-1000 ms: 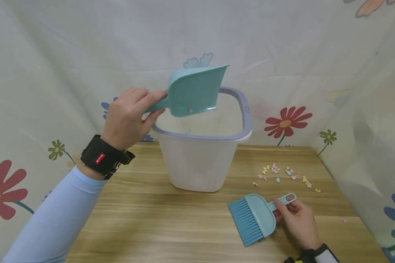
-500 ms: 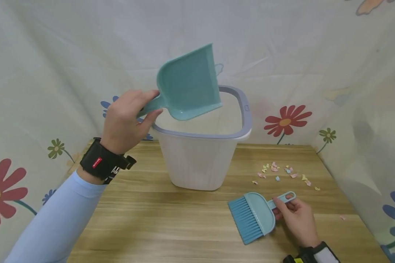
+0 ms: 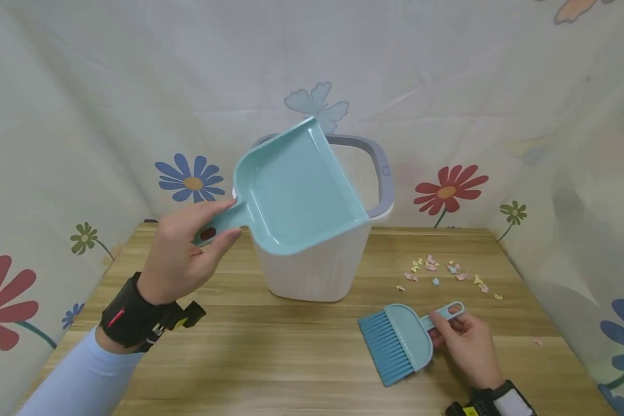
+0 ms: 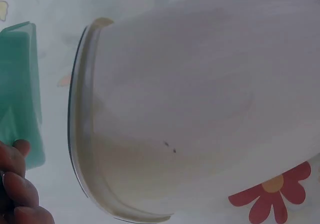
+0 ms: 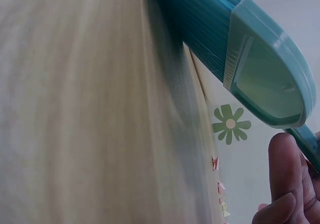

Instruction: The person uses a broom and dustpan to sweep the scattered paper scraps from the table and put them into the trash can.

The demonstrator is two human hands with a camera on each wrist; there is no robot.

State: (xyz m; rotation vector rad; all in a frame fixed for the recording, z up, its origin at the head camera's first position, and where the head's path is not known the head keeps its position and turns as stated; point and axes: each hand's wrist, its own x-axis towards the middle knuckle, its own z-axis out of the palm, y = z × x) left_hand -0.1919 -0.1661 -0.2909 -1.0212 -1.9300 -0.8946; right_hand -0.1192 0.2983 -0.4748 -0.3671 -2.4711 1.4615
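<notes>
My left hand point(image 3: 184, 251) grips the handle of a light teal dustpan point(image 3: 301, 190), held tilted in front of the rim of a white bin point(image 3: 312, 271). The pan's inner face shows bare in the head view. In the left wrist view the dustpan point(image 4: 20, 88) lies at the left edge, beyond the bin's rim. My right hand point(image 3: 468, 346) pinches the handle of a small teal hand brush point(image 3: 408, 335) low over the table, its blue bristles pointing left. Small pink, yellow and blue paper scraps point(image 3: 430, 263) lie scattered beyond the brush. The inside of the bin is mostly hidden by the dustpan.
The wooden table point(image 3: 229, 346) ends at a flower-printed cloth point(image 3: 447, 86) that hangs behind and on both sides. The bin stands near the back edge, with its lilac rim point(image 3: 385, 173) partly behind the dustpan. A lone pink scrap point(image 3: 538, 341) lies near the right edge.
The dustpan has turned from tipped over the bin to facing up toward me, and has come down and nearer with my left hand. The right hand and brush have hardly moved.
</notes>
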